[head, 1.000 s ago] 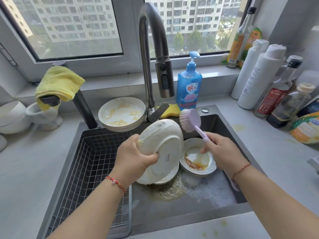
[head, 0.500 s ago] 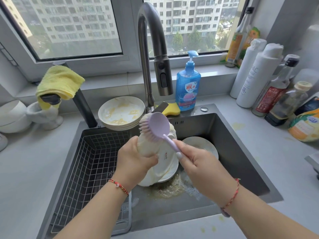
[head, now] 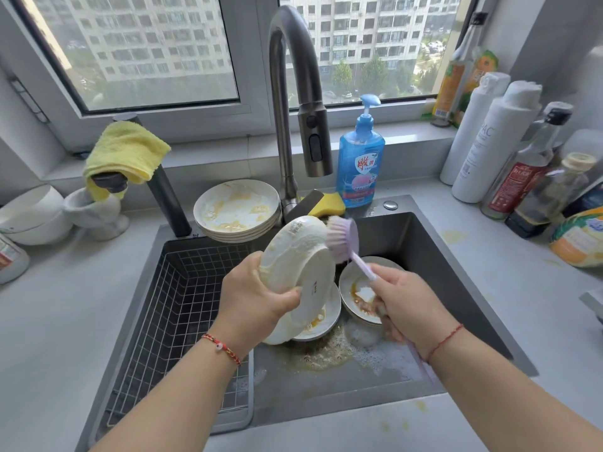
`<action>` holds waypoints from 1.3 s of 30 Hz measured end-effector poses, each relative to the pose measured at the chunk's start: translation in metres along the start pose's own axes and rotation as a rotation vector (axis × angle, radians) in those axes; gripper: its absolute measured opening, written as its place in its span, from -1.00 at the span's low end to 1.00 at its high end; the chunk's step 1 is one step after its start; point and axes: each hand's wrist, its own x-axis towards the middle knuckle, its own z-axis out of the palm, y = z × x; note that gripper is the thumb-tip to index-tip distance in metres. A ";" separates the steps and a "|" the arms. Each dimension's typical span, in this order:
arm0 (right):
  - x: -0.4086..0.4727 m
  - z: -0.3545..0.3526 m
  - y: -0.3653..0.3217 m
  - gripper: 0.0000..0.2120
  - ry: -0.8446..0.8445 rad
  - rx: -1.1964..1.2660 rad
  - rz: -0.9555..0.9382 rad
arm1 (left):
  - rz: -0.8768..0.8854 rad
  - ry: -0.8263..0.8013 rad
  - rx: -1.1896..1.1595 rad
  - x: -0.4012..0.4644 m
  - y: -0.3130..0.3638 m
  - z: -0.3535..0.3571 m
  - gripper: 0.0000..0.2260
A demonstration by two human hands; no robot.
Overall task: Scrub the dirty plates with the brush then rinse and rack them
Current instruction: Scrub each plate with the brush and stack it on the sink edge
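Note:
My left hand [head: 253, 296] grips a white plate [head: 293, 252] by its lower rim and holds it tilted over the sink, its soapy underside toward me. My right hand [head: 409, 306] grips the handle of a lilac dish brush [head: 342, 238], whose bristle head touches the plate's upper right edge. Below lie another dirty plate [head: 321, 324] and a bowl with reddish sauce [head: 357, 296] on the sink floor. A stack of dirty plates [head: 236, 208] with yellow residue sits on the sink's back rim.
A wire rack basket [head: 176, 308] fills the sink's left half. The tall faucet [head: 293, 102] stands behind, with a blue soap bottle [head: 360, 158] and yellow sponge [head: 328, 205] beside it. Bottles [head: 486, 141] crowd the right counter. Foam and scraps lie on the sink floor [head: 329, 357].
The brush swung from right of the plate across its top to the left, and now rests at the plate's upper right edge. My left hand kept the plate in place.

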 end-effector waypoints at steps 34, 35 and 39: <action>-0.012 0.011 0.016 -0.56 0.040 -0.725 -0.239 | -0.388 0.002 -0.661 0.016 -0.014 0.014 -0.65; -0.015 0.013 0.012 -0.55 0.026 -0.712 -0.257 | -0.390 0.005 -0.672 0.017 -0.013 0.014 -0.66; -0.037 0.015 0.010 -0.45 -0.110 -0.745 -0.301 | -0.374 -0.002 -0.715 0.022 -0.016 0.007 -0.55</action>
